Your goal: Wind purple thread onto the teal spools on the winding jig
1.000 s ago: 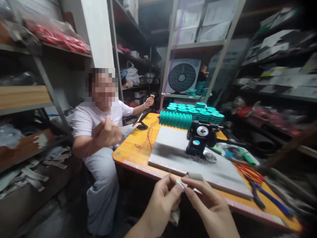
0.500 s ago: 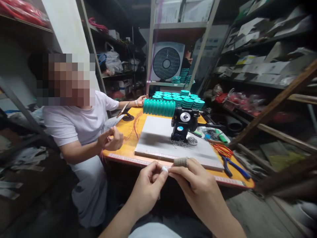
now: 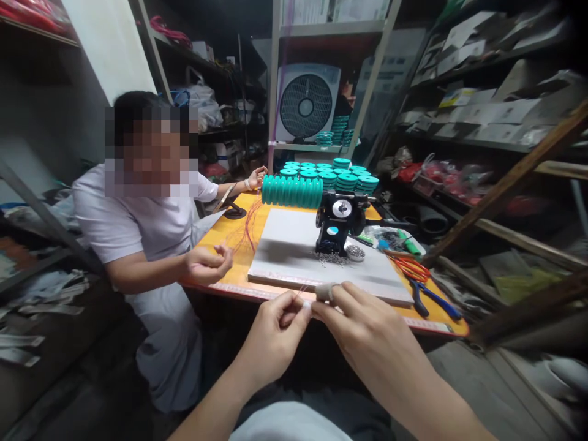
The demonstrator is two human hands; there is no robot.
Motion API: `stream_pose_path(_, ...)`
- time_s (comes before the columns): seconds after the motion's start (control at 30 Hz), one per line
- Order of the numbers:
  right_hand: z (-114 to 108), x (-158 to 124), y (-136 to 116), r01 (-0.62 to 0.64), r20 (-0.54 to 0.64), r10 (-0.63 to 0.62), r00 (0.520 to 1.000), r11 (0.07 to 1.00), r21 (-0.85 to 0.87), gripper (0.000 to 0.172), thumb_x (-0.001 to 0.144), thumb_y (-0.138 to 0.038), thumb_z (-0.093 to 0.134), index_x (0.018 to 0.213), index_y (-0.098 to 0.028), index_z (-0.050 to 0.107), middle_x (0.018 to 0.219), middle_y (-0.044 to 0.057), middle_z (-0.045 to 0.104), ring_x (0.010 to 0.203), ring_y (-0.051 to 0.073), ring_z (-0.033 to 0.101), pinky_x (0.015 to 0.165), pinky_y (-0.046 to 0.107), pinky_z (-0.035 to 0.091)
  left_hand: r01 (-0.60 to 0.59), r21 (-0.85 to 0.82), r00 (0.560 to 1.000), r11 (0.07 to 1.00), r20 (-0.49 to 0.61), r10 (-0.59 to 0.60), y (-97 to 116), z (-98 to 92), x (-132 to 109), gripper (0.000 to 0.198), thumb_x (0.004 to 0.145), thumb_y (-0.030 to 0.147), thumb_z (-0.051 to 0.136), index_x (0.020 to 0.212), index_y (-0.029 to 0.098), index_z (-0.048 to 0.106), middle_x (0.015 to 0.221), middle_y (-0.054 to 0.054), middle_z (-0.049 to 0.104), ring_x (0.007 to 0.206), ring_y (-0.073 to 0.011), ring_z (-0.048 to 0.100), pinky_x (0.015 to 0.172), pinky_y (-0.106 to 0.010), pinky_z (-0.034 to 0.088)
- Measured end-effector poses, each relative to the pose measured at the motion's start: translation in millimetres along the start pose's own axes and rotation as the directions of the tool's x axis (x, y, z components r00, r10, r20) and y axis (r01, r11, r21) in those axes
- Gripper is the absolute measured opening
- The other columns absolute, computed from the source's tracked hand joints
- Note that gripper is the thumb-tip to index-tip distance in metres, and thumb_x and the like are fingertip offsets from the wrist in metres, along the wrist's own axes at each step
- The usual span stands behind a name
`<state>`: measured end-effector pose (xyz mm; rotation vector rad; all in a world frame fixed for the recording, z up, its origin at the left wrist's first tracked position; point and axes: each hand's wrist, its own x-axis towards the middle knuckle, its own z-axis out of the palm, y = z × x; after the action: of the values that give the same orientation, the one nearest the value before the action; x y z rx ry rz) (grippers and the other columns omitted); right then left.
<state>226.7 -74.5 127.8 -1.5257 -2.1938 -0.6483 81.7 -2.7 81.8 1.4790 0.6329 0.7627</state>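
Observation:
In front of the table's near edge, my left hand [image 3: 275, 331] is closed in a pinch, with fine reddish line [image 3: 302, 289] rising from its fingertips. Something white covers the tip of its thumb. My right hand [image 3: 362, 318] meets it there, fingers pressed together beside that thumb; whatever they grip is too small to make out. A beige wrap [image 3: 325, 292] surrounds one right finger. Beyond my hands, a black bench device [image 3: 334, 223] stands on a pale board [image 3: 285, 245], bearing a row of green spools [image 3: 291, 191]. Small metal beads [image 3: 331, 259] lie at its foot, near a round dish of beads [image 3: 355, 252].
A co-worker [image 3: 138, 214] sits at the left, one hand [image 3: 209, 263] over the yellow table [image 3: 220, 236]. Green spool stacks [image 3: 346, 180] fill the back. Orange-handled pliers [image 3: 408, 266] and blue pliers [image 3: 436, 300] lie right. Shelves and a fan [image 3: 305, 104] stand behind.
My view has shifted slightly. My hands stay together, the right one tilting a little, and the line shows more clearly. The co-worker's head has moved right and their near hand is lower.

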Motion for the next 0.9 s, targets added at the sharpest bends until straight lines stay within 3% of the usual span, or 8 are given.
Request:
stream_pose_path(0.13, -3.9, -0.2, 11.0, -0.141, -0.05, 0.173, 0.984, 0.913, 0.382, 0.022, 0.091, -0.023, 0.054, 0.11, -0.024, 0.066, 0.085, 0.004, 0.066, 0.073, 0.014, 0.062, 0.06, 0.024, 0.05, 0.041, -0.194, 0.997, 0.98, 0.075, -0.027, 9.9, -4.0, 4.7, 0.029, 0.086, 0.045, 0.056, 0.078, 0.018, 0.049, 0.05, 0.011, 0.031, 0.038, -0.0022, 0.025, 0.037, -0.016, 0.022)
stream_pose_path(0.3, -7.3, 6.7, 18.0, -0.092, -0.153, 0.239, 0.959, 0.773, 0.628, 0.022, 0.089, -0.018, 0.056, 0.105, -0.025, 0.07, 0.087, 0.003, 0.071, 0.072, 0.012, 0.067, 0.058, 0.02, 0.054, 0.049, -0.317, 0.983, 0.947, 0.182, 0.01, 26.4, -3.9, 16.9, 0.027, 0.085, 0.043, 0.06, 0.078, 0.019, 0.05, 0.045, 0.013, 0.029, 0.032, -0.0012, 0.022, 0.033, -0.014, 0.025)
stream_pose_path(0.6, -11.8, 26.4, 46.6, -0.082, -0.303, 0.287, 0.909, 0.835, 0.545, 0.022, 0.085, -0.012, 0.059, 0.101, -0.022, 0.071, 0.084, 0.002, 0.071, 0.071, 0.01, 0.067, 0.058, 0.016, 0.052, 0.007, -0.337, 0.975, 0.942, 0.211, 0.068, 49.5, 2.7, 57.1, 0.026, 0.085, 0.04, 0.06, 0.076, 0.019, 0.049, 0.045, 0.012, 0.029, 0.034, -0.0006, 0.023, 0.034, -0.012, 0.026)
stream_pose_path(0.77, -1.6, 45.4, 71.3, -0.077, -0.345, 0.257, 0.903, 0.885, 0.459, 0.023, 0.084, -0.012, 0.061, 0.102, -0.023, 0.07, 0.084, 0.001, 0.07, 0.07, 0.01, 0.065, 0.061, 0.018, 0.05, -0.022, -0.405, 0.967, 0.914, 0.224, 0.122, 58.4, 5.7, 90.4, 0.025, 0.086, 0.038, 0.06, 0.076, 0.018, 0.048, 0.048, 0.012, 0.028, 0.036, -0.0004, 0.021, 0.034, -0.011, 0.024)
stream_pose_path(0.9, 8.5, 63.1, 95.0, -0.035, -0.414, 0.164, 0.895, 0.953, 0.302, 0.022, 0.084, -0.011, 0.06, 0.1, -0.022, 0.07, 0.082, 0.002, 0.069, 0.07, 0.011, 0.063, 0.061, 0.022, 0.048, -0.11, -0.494, 0.974, 0.862, 0.121, 0.193, 52.7, 10.9, 117.7, 0.024, 0.086, 0.037, 0.058, 0.076, 0.019, 0.046, 0.048, 0.012, 0.027, 0.035, -0.0007, 0.019, 0.033, -0.011, 0.024)
